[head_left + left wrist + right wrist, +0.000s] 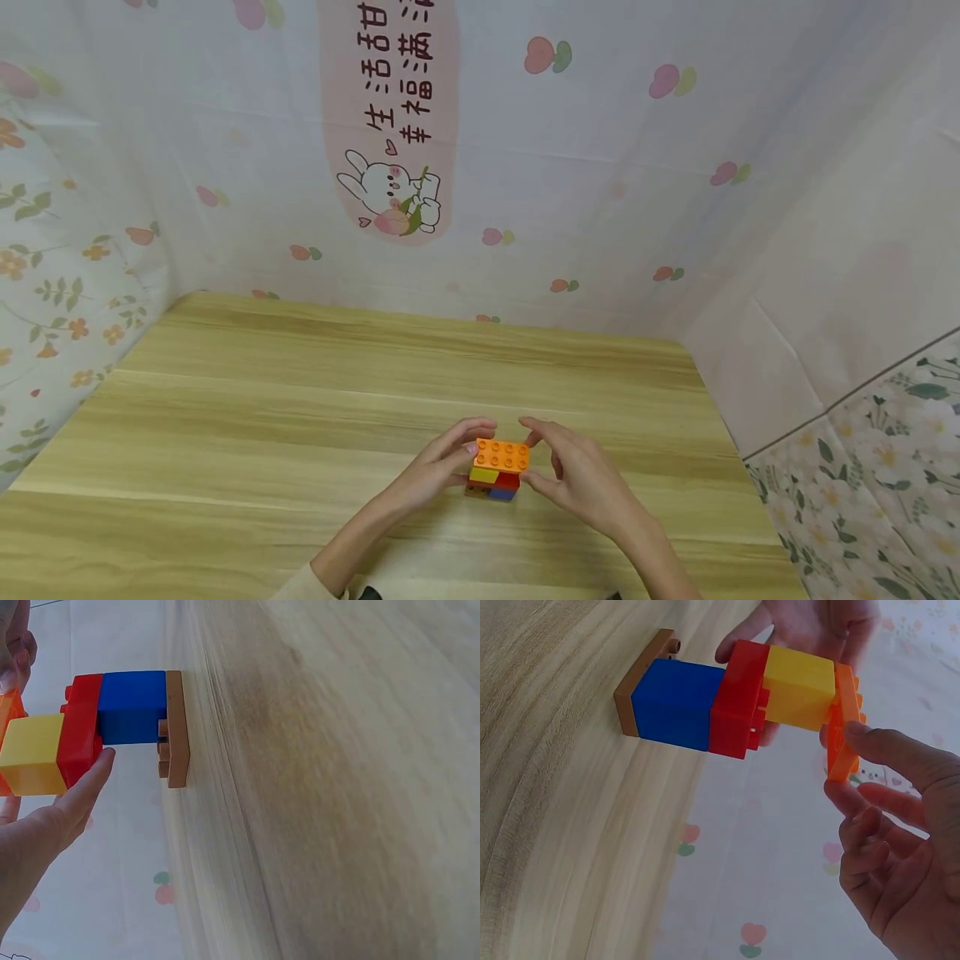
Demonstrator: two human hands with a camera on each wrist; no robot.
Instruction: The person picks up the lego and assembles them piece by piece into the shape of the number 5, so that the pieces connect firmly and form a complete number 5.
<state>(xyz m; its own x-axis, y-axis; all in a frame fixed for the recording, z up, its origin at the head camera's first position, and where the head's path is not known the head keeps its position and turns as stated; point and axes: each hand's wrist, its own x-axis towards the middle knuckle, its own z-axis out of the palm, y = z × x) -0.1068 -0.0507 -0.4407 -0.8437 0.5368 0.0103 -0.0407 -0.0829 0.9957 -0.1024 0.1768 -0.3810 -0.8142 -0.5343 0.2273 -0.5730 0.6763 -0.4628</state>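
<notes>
A stack of toy building bricks stands upright on the table. A flat brown brick (178, 742) is at its bottom, then a blue brick (676, 701), a red brick (735, 705) and a yellow brick (800, 686). On top sits a thin orange brick (502, 456) with studs, overhanging the yellow one on the right. My left hand (427, 475) holds the stack from the left, with one fingertip at the red brick's side. From the right, my right hand (588, 483) pinches the overhanging end of the orange brick between thumb and finger.
The wooden table (300, 400) spreads around the stack. White cloth (525, 167) with fruit prints and a rabbit drawing hangs behind it, and floral cloths (892, 467) close off both sides.
</notes>
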